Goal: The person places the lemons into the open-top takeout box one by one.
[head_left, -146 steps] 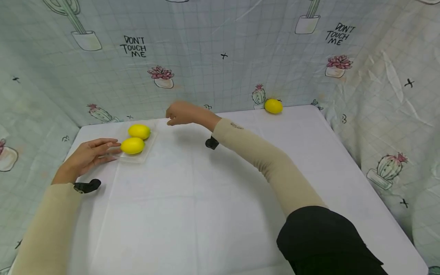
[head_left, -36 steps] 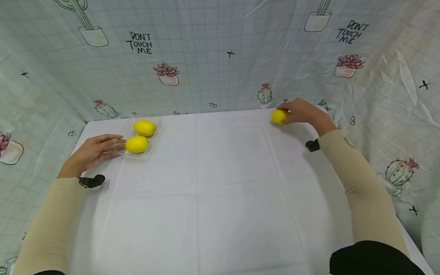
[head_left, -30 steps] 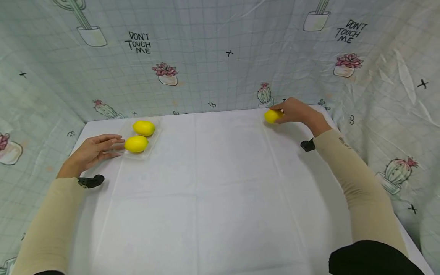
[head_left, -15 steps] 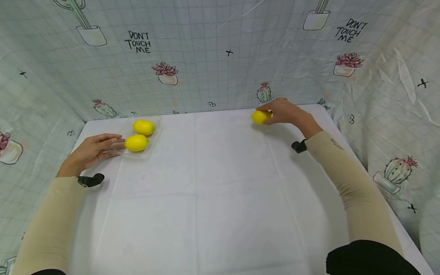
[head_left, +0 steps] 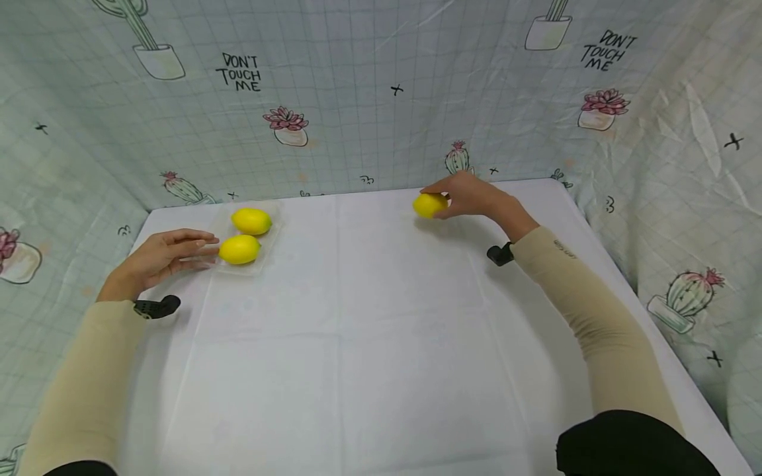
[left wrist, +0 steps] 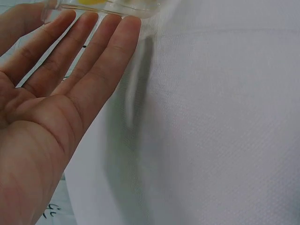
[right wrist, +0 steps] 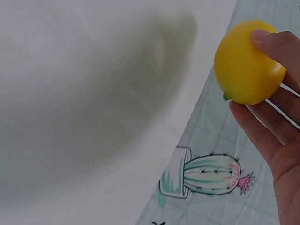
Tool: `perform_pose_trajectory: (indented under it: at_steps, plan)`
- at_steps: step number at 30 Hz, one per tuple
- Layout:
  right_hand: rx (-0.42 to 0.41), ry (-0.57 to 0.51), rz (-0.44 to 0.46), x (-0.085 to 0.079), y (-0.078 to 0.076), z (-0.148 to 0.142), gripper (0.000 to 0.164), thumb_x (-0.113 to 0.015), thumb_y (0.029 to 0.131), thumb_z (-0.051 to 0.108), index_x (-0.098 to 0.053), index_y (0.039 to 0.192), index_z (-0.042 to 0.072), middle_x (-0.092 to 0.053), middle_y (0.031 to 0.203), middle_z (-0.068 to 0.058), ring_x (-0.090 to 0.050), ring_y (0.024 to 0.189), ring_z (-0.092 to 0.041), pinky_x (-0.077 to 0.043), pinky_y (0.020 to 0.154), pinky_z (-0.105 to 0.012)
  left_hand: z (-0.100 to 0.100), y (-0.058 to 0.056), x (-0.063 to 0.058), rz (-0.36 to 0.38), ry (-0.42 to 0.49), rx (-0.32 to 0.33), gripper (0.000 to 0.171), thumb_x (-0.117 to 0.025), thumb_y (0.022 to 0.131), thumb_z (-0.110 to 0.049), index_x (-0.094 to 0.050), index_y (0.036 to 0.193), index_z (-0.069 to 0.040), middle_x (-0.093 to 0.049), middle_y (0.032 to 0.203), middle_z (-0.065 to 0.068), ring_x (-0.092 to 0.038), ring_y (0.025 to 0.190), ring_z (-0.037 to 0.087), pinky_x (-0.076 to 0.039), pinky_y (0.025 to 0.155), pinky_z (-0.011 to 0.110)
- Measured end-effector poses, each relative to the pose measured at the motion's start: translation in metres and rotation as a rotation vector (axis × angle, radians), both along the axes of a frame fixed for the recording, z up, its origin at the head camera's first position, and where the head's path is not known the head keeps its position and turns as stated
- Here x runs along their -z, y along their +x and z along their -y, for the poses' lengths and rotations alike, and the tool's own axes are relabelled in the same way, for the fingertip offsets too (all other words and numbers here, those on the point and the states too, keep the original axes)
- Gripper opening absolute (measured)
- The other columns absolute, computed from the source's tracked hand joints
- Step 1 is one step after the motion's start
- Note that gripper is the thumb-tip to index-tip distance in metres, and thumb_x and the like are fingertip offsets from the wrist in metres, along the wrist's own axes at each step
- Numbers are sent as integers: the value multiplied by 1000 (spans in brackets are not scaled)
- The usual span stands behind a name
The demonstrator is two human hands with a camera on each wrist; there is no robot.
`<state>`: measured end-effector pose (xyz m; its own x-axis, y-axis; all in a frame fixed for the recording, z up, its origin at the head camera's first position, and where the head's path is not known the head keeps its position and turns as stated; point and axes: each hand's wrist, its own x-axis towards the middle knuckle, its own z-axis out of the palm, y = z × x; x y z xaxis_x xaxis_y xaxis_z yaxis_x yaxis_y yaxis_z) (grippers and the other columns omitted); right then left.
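My right hand [head_left: 467,196] pinches a yellow lemon [head_left: 430,205] between thumb and fingers, above the back of the table right of centre. The right wrist view shows this lemon [right wrist: 246,65] with a small green tip, thumb on one side and fingers on the other. On the left, two more lemons, a rear one [head_left: 252,221] and a front one [head_left: 239,250], lie in a clear plastic tray [head_left: 253,268]. At the tray's left side is my left hand [head_left: 163,258]. In the left wrist view its straight fingers [left wrist: 105,61] touch the tray wall [left wrist: 136,9].
A white cloth covers the table [head_left: 357,330]. Behind it hangs a pale curtain [head_left: 345,119] printed with cacti, which continues along both sides. Each wrist wears a black camera mount, one on the left [head_left: 157,307] and one on the right [head_left: 500,254].
My right hand has gone from near the tray to the far right, taken hold of the lemon there and carried it leftward. The left hand has stayed by the tray.
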<state>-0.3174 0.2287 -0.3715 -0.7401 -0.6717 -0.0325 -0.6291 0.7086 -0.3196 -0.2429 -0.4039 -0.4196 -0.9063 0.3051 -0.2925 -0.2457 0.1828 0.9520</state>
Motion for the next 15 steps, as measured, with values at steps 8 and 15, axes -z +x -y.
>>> perform_pose_trajectory:
  at_steps: [8,15]
  plan:
    - [-35,-33,12,-2,-2,23,55,-80,89,22,-63,140,8,-71,123,-8,-65,100,-24,-58,91,-40,-3,-1,1,-3,25,20,39,-52,107,-11,-49,144,2,-68,130,-1,-70,113,19,-60,91,33]
    - [-82,-108,12,-4,-1,43,54,-81,88,21,-64,138,8,-71,121,-7,-65,102,-22,-60,92,-38,-2,-1,3,10,62,48,39,-50,108,-11,-48,146,-1,-69,129,-4,-71,111,20,-60,91,32]
